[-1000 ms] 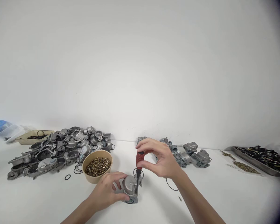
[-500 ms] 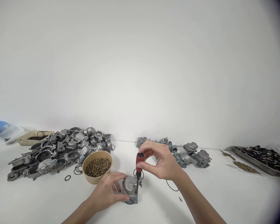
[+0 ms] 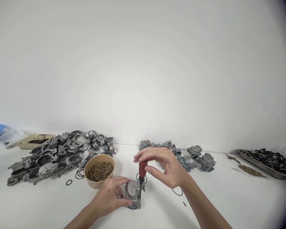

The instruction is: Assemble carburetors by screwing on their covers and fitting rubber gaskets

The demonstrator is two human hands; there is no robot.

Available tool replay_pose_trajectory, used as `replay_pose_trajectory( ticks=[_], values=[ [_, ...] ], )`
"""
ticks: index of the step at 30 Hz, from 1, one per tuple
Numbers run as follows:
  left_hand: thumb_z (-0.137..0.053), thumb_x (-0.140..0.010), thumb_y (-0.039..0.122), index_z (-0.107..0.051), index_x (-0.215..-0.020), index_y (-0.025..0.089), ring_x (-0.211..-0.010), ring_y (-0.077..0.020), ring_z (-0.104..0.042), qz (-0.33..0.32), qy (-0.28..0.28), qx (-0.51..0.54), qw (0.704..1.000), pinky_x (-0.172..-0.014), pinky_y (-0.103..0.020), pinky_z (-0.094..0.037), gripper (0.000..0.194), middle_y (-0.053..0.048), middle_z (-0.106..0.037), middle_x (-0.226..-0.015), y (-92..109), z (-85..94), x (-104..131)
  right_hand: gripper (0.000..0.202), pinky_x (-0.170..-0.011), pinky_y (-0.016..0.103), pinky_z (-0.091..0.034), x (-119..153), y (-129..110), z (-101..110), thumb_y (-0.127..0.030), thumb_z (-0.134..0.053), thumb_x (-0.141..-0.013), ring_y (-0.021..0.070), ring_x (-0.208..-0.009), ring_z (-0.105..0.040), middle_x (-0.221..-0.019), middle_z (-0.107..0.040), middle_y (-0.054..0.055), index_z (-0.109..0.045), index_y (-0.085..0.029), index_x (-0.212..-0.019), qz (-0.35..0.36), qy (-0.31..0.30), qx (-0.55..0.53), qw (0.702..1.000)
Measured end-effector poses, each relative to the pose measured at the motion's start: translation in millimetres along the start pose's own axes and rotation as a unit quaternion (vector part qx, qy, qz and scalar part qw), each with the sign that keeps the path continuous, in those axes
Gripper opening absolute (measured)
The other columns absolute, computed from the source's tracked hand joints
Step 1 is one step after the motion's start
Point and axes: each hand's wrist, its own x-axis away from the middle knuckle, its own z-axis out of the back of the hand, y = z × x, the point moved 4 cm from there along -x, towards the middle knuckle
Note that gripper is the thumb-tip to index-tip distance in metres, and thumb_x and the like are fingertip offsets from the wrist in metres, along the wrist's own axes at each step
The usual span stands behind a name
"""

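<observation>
Gripping metal housing (image 3: pixel 132 190) from its left, left hand (image 3: pixel 108 194), right hand (image 3: pixel 166 165) above, loosely holding red screwdriver (image 3: pixel 142 170)

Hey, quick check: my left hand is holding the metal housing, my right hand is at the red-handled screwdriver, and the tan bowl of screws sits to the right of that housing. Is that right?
Not quite: the head view shows the tan bowl to the left of the metal housing. The rest of your statement stands.

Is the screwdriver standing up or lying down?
Nearly upright: the screwdriver has its red handle on top, shaft pointing down at the metal part.
</observation>
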Motion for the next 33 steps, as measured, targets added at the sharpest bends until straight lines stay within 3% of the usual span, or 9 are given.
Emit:
replay_pose_trajectory(
  ticks=[3, 5, 8, 10, 19, 24, 27, 31, 33],
  values=[
    [-0.081, -0.068, 0.041, -0.067, -0.117, 0.029, -0.07, -0.0126, -0.061, -0.002, 0.001, -0.002, 1.0, -0.069, -0.026, -0.051, 0.052, 0.0, -0.068, -0.114, -0.3, 0.0, -0.3, 0.02, -0.07, 0.034, -0.06, 0.2, 1.1, 3.7, -0.018, -0.074, -0.081, 0.0172, -0.072, -0.066, -0.075, -0.07, 0.001, -0.068, -0.023, -0.099, 0.0, 0.043, 0.045, 0.998],
    [-0.081, -0.069, 0.041, -0.067, -0.117, 0.03, -0.07, -0.0126, -0.061, -0.004, 0.001, 0.0, 1.0, -0.068, -0.025, -0.051, 0.052, 0.0, -0.068, -0.113, 0.2, -0.1, -0.3, 0.023, -0.07, 0.034, -0.06, 0.0, 0.8, 4.8, -0.022, -0.078, -0.077, 0.0187, -0.078, -0.067, -0.082, -0.071, 0.004, -0.069, -0.023, -0.098, -0.003, 0.047, 0.063, 0.997],
    [-0.081, -0.069, 0.04, -0.068, -0.115, 0.029, -0.071, -0.0126, -0.061, -0.005, -0.003, 0.007, 1.0, -0.067, -0.024, -0.051, 0.049, 0.001, -0.068, -0.111, 1.3, -0.3, -0.1, 0.026, -0.077, 0.036, -0.062, -0.4, -1.2, 1.7, -0.02, -0.063, -0.089, 0.0199, -0.088, -0.069, -0.087, -0.073, 0.005, -0.066, -0.023, -0.115, -0.021, -0.01, 0.017, 1.0],
    [-0.081, -0.069, 0.039, -0.068, -0.115, 0.029, -0.071, -0.0123, -0.061, -0.004, -0.004, 0.011, 1.0, -0.067, -0.023, -0.051, 0.049, 0.001, -0.068, -0.111, 1.8, -0.3, 0.1, 0.029, -0.076, 0.036, -0.062, -0.3, -3.3, 0.3, -0.015, -0.055, -0.093, 0.0175, -0.082, -0.07, -0.084, -0.073, 0.004, -0.063, -0.023, -0.12, -0.034, -0.035, -0.012, 0.999],
    [-0.082, -0.067, 0.04, -0.072, -0.104, 0.028, -0.074, -0.0138, -0.06, 0.008, -0.013, 0.011, 1.0, -0.067, -0.023, -0.048, 0.041, 0.005, -0.071, -0.089, 7.9, -0.3, -0.4, 0.022, -0.07, 0.03, -0.06, -1.7, -6.8, 3.8, -0.013, -0.067, -0.086, 0.0163, -0.08, -0.065, -0.08, -0.073, 0.003, -0.067, -0.022, -0.106, -0.012, -0.023, 0.04, 0.999],
    [-0.082, -0.064, 0.047, -0.073, -0.109, 0.03, -0.085, -0.0193, -0.061, 0.043, 0.007, -0.017, 0.999, -0.069, -0.024, -0.049, 0.049, 0.002, -0.071, -0.083, 0.2, -0.5, -0.7, 0.027, -0.082, 0.035, -0.06, 2.7, -9.0, 3.9, -0.009, -0.061, -0.087, 0.02, -0.098, -0.068, -0.081, -0.074, 0.004, -0.065, -0.021, -0.111, -0.025, -0.038, -0.006, 0.999],
    [-0.081, -0.063, 0.052, -0.071, -0.115, 0.029, -0.08, -0.019, -0.06, 0.059, 0.013, -0.027, 0.998, -0.071, -0.026, -0.05, 0.058, 0.001, -0.071, -0.084, -4.5, -0.7, -0.7, 0.027, -0.078, 0.032, -0.06, 4.1, -9.8, 2.8, -0.01, -0.058, -0.09, 0.0158, -0.08, -0.071, -0.083, -0.073, 0.003, -0.062, -0.021, -0.114, -0.039, -0.057, -0.026, 0.997],
    [-0.079, -0.064, 0.055, -0.07, -0.118, 0.026, -0.076, -0.018, -0.059, 0.058, 0.007, -0.029, 0.998, -0.07, -0.026, -0.05, 0.062, 0.0, -0.07, -0.082, -5.3, -0.9, -0.2, 0.022, -0.065, 0.026, -0.053, 1.9, -5.0, 6.2, -0.02, -0.076, -0.078, 0.0138, -0.069, -0.063, -0.075, -0.068, -0.001, -0.057, -0.022, -0.089, -0.061, 0.003, 0.081, 0.995],
    [-0.079, -0.063, 0.055, -0.069, -0.119, 0.026, -0.075, -0.0177, -0.058, 0.061, 0.01, -0.034, 0.997, -0.068, -0.025, -0.049, 0.063, 0.0, -0.07, -0.082, -5.0, -0.2, 0.1, 0.023, -0.059, 0.025, -0.047, 1.5, 0.1, 3.6, -0.022, -0.073, -0.079, 0.0122, -0.063, -0.057, -0.07, -0.063, -0.003, -0.051, -0.022, -0.083, -0.081, 0.009, 0.156, 0.984]
  ],
)
